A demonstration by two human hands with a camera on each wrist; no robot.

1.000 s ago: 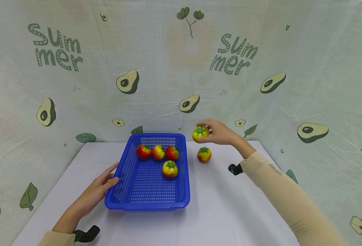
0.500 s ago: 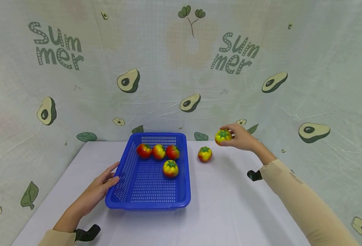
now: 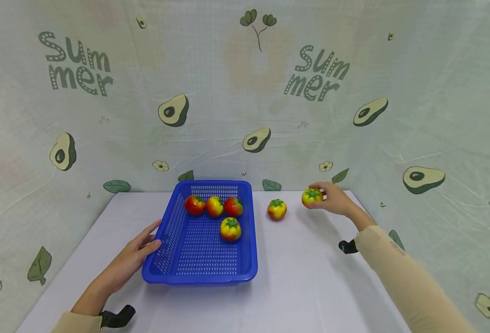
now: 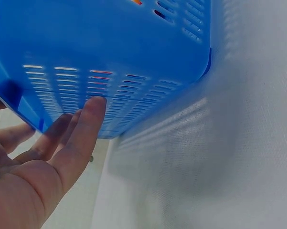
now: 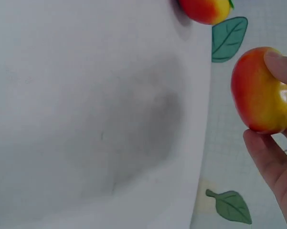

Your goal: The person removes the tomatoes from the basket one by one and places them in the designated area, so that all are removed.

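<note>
In the head view, my right hand (image 3: 332, 198) holds a red-and-yellow fruit with a green leafy top (image 3: 312, 197) over the table's back right. Its thumb and fingers pinch the fruit's sides in the right wrist view, above a shadow on the white surface. My left hand (image 3: 130, 259) holds the left side of a blue perforated basket (image 3: 199, 279), its thumb over the rim and its other fingers (image 4: 93, 112) against the outer wall. Several similar fruits, one a yellow-topped fruit (image 3: 230, 229), lie inside the basket.
Another red-and-yellow fruit (image 3: 277, 209) stands on the white table (image 3: 295, 277), between the basket and my right hand. A pale cloth (image 3: 211, 152) printed with avocados and leaves rises behind the table's back edge and at both sides.
My right hand has carried its fruit to the right, away from the basket, then lowered it toward the table. My left hand and the basket have stayed in place.
</note>
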